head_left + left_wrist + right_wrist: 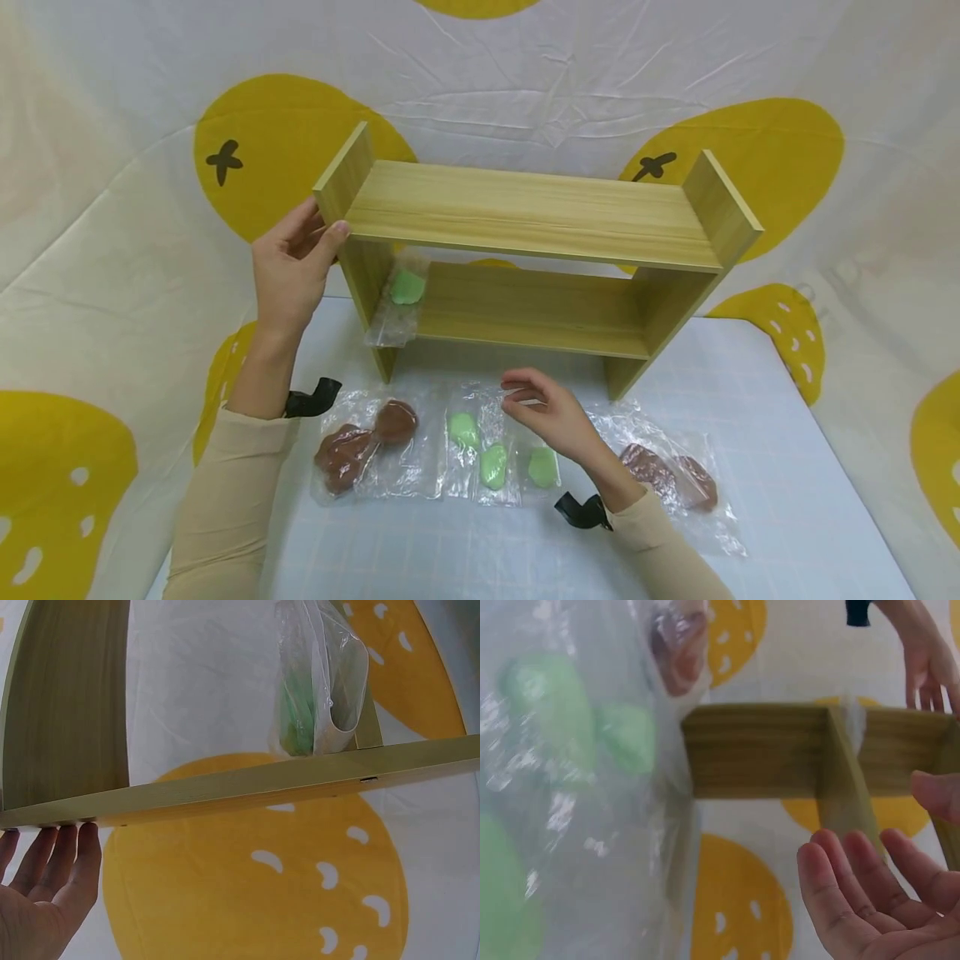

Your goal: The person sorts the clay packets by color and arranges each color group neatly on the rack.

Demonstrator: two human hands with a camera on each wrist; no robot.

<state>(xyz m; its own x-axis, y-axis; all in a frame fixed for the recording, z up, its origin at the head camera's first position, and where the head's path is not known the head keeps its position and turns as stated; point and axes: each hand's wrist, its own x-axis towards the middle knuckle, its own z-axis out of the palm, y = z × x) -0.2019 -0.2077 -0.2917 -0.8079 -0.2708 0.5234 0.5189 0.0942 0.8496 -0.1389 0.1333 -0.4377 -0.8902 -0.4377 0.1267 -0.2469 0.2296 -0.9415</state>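
A light wooden two-tier shelf (pixel 525 208) stands on the table. My left hand (pixel 288 271) holds its left side panel near the top, thumb at the front edge. Fingertips press the panel's outer face in the left wrist view, where the thumb is out of sight. A clear bag with a green piece (pixel 407 287) leans at the left end of the lower board (pixel 532 308), partly over its front edge. My right hand (pixel 551 412) hovers in front of the shelf, fingers loosely bent and holding nothing. Below it lie several clear bags with green pieces (pixel 493 467).
Clear bags with brown pieces (pixel 345 458) lie at the table's front left. More bags with brown pieces (pixel 697 483) lie to the right. Behind the shelf hangs a white cloth (pixel 510 75) with yellow shapes. The pale table (pixel 795 467) extends to the right.
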